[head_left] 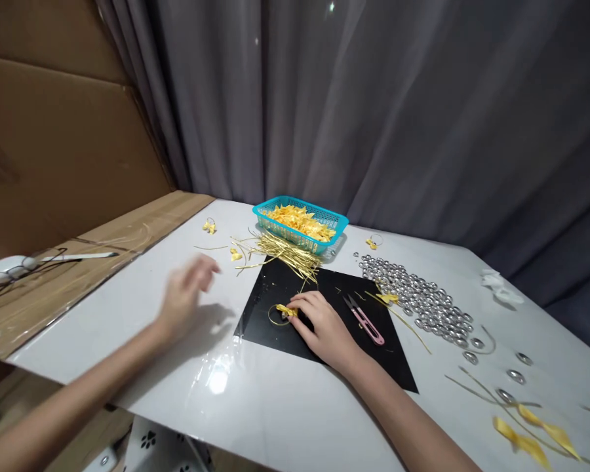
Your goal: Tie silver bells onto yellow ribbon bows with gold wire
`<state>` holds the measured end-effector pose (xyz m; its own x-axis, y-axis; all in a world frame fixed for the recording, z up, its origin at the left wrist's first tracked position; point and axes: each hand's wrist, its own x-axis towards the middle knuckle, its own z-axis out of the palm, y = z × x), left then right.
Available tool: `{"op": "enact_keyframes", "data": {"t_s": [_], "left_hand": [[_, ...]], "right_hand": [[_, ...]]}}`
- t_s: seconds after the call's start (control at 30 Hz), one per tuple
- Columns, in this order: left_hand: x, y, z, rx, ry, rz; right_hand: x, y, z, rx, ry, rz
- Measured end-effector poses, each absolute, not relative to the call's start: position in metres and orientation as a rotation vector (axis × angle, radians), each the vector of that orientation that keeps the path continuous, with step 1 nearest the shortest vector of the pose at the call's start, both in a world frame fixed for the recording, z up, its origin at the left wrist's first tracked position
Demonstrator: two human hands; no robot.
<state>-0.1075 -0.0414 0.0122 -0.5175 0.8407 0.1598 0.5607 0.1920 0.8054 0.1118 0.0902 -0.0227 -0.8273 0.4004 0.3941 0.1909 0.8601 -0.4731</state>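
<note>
Through the head camera I look down at a white table (275, 406) with two bare hands over it. My left hand (189, 285), blurred, hangs above the table's left part, its fingers loosely bent and apart. My right hand (322, 324) rests on a black sheet (253, 321), thumb and fingers touching the right end of a small yellow bow (286, 311); I cannot tell whether they pinch it. The bow lies on the sheet's left half, with a thin wire ring (269, 320) at its left. Pink snips (372, 326) lie right of that hand, on the sheet. Beyond are gold ties (290, 254), beside a blue basket (343, 226) of yellow bows (299, 221). Silver beads (423, 298) spread at right.
</note>
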Motion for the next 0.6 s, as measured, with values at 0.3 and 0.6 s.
{"op": "enact_keyframes", "data": {"t_s": [0.3,0.6], "left_hand": [[-0.058,0.013,-0.019,1.859,1.84,0.964],[-0.064,0.033,-0.016,1.687,1.659,1.195]], "right_hand": [[0.111,0.093,-0.03,-0.653,-2.263,0.778],[0.108,0.096,-0.028,-0.852,-2.051,1.101]]}}
